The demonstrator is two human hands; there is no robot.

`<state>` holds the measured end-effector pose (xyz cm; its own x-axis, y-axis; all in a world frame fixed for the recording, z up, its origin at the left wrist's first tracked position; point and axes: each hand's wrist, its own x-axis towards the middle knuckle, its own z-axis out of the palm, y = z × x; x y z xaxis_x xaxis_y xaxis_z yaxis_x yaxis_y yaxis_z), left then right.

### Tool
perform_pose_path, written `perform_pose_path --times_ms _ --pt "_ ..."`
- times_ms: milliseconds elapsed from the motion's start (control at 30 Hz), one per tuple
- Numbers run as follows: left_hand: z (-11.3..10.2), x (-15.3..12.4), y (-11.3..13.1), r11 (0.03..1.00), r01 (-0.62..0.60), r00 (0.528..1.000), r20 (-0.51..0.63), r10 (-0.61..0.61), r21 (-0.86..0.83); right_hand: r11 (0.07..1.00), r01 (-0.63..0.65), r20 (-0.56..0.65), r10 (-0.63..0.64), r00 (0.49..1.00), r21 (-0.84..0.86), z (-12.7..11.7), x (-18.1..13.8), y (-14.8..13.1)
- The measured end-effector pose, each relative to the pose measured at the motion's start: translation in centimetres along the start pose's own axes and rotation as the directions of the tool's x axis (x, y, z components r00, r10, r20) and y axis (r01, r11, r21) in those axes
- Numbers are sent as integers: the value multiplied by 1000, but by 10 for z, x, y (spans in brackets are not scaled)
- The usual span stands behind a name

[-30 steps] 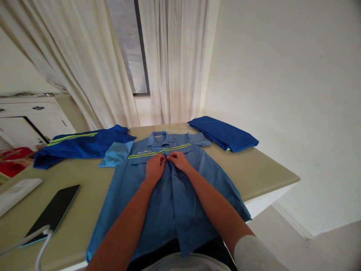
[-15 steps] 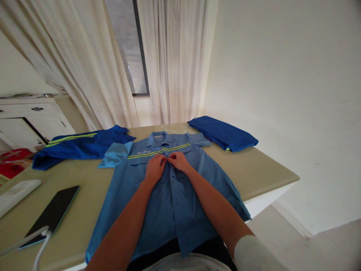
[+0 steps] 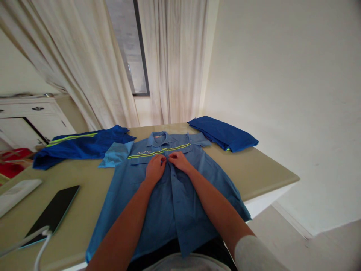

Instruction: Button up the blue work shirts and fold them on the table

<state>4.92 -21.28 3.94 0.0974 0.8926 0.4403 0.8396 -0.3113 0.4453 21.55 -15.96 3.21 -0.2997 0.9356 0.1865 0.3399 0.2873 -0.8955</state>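
Observation:
A light blue short-sleeved work shirt (image 3: 158, 203) lies front side up, its collar at the far end and yellow stripes across the chest. Just below the stripes, my left hand (image 3: 156, 165) pinches the shirt near the front opening. Close beside it, my right hand (image 3: 179, 161) has its fingers closed on the other edge of the opening. A small gap separates the fingertips of the two hands. Below them the button placket hangs loose, its lower end over the near table edge. Any button at the fingertips is too small to make out.
On the table (image 3: 267, 173), a folded dark blue garment (image 3: 222, 132) lies at the back right and another dark blue garment (image 3: 81, 146) at the back left. A tablet (image 3: 53, 214) with a white cable (image 3: 42, 241) and a white object (image 3: 19, 192) lie at left.
The fingertips of both hands, touching earlier, are now slightly apart. The shirt and other things have stayed where they were.

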Motion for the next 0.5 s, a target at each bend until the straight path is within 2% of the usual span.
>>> perform_pose_path --times_ms 133,333,500 --pt "-1 -1 1 1000 19 1000 -16 -19 13 998 18 -2 -18 1000 -58 -2 0 -1" --pt "-6 -2 6 994 -45 999 0 45 96 998 -8 -8 8 1000 -61 -1 -3 -4" --pt "-12 -3 12 982 -51 997 67 39 180 997 -70 13 69 998 15 0 -5 -8"
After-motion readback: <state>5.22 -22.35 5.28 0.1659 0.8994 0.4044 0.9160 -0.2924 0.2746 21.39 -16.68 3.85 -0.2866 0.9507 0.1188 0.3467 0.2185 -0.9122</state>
